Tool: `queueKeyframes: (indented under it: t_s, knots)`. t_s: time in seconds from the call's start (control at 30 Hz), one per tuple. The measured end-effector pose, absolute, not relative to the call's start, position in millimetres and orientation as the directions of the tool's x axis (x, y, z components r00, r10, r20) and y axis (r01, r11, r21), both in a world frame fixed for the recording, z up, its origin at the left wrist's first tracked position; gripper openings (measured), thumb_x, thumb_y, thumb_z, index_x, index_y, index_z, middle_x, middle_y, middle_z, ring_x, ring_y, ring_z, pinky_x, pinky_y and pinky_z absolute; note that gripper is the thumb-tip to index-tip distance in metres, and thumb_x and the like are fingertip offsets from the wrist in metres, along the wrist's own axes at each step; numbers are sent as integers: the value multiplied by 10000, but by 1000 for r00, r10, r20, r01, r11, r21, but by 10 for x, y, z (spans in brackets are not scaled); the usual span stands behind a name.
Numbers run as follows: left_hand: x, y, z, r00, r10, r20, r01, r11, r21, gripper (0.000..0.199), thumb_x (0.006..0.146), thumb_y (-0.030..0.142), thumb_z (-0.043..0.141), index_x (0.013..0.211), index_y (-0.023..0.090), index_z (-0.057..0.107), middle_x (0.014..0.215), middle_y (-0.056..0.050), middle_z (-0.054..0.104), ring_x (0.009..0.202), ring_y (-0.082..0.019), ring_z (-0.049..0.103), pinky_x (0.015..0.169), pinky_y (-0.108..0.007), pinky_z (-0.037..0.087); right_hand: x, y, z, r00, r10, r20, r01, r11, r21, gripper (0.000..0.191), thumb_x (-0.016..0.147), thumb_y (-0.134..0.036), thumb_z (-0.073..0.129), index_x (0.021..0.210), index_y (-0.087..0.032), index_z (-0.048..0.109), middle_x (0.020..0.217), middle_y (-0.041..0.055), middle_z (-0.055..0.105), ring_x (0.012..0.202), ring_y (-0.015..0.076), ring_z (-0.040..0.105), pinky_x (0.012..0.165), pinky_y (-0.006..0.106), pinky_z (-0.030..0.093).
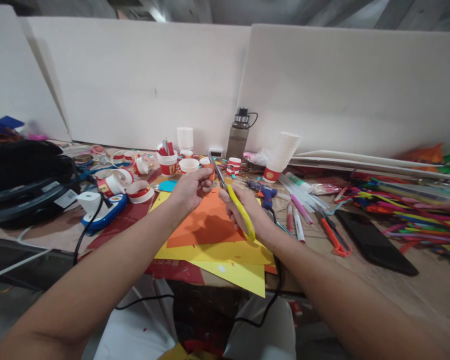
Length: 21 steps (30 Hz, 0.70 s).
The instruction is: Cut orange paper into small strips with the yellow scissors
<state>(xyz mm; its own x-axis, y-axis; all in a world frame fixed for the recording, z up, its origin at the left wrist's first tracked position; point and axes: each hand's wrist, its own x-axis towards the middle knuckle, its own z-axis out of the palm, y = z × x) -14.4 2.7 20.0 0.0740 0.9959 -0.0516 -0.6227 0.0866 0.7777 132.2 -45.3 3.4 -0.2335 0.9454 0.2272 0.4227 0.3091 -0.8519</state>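
Observation:
Yellow-handled scissors [244,212] are gripped in my right hand [243,207], with the blades pointing up and away from me. Close to the blades, my left hand [193,189] is closed, pinching a small orange paper piece [212,173] between thumb and fingers. Beneath both hands lies an orange paper sheet [198,227] on top of yellow paper sheets [243,277]. A blue paper shape [167,186] rests beside my left wrist. Whether the blades touch the small piece I cannot tell.
Cut paper cup rings [140,192] and a blue power strip [107,212] stand left. Behind are a cup of red pens [167,161], a bottle [238,134] and stacked cups [281,157]. A glue gun [267,195], box cutter [333,235], phone [375,241] and pipe cleaners [416,215] lie right.

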Motion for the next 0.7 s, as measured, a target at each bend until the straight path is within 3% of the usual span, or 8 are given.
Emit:
queueKeyframes:
  t_s: [0.1,0.23,0.33,0.47,0.6,0.7]
  knots:
    - [-175,65,162,59,998,-30,-584,59,809,137,620,127,703,679,113,580,529,44,517,406,-20,427,342,-121,273,1338,-469,96,-224,968,113,382,193,-904,412,825,-624,458,832,-213,470,555,-53,473,355,76,423,312,187,356]
    - [-262,127,151,32,999,36,-581,-11,814,198,583,150,748,686,126,580,536,54,514,391,-7,373,324,-123,199,1421,-415,172,-228,973,40,485,149,-862,384,789,-582,549,869,-206,559,502,-50,470,345,91,421,318,202,346]
    - [-337,163,178,-20,998,67,-586,-66,808,190,592,153,740,670,131,568,547,50,532,380,0,341,324,-124,175,1485,-346,157,-258,959,115,619,255,-743,346,770,-527,603,866,-197,646,583,0,581,455,120,508,425,226,388]
    - [-386,182,207,-63,997,47,-596,-75,800,179,608,170,733,693,127,582,581,38,580,370,8,326,327,-127,166,1506,-347,92,-399,900,176,760,432,-486,260,729,-415,664,879,-207,704,830,52,698,708,177,600,594,250,404]
    - [-361,172,190,-64,997,38,-593,-68,802,191,604,158,739,691,126,571,584,41,561,382,4,336,332,-127,161,1506,-432,99,-554,826,101,766,554,-327,207,724,-248,611,913,-235,696,786,27,695,669,164,581,558,238,342]
    - [-337,150,170,-24,996,82,-571,-81,817,193,609,150,751,700,123,582,572,48,516,401,0,334,337,-123,159,1528,-474,144,-635,771,41,729,616,-298,223,682,-174,620,885,-230,692,792,28,695,697,171,590,574,238,349]
